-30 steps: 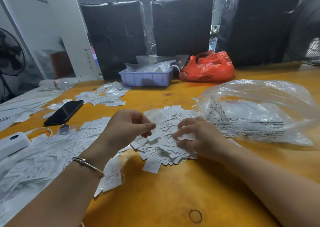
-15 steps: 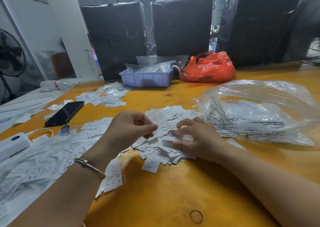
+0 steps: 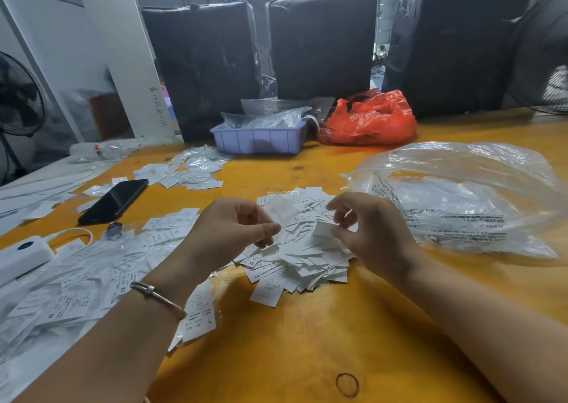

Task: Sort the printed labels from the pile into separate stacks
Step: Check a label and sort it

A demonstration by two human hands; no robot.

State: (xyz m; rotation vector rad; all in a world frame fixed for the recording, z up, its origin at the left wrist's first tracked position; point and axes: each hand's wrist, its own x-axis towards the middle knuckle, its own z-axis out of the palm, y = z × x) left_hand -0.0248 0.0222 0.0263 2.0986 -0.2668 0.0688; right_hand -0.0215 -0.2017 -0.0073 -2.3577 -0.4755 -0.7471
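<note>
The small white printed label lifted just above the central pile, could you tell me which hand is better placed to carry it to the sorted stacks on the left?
Probably the left hand: it already pinches a small white label and lies nearer the left-side stacks. The right hand pinches another label further away.

A yellow-orange table (image 3: 307, 347) fills the lower frame. On it lie a central pile of labels (image 3: 302, 256), bagged labels (image 3: 76, 283) at left, a black phone (image 3: 114, 200), a lavender tray (image 3: 258, 140), a red bag (image 3: 368, 120) and a clear bag (image 3: 461, 200) at right.
</note>
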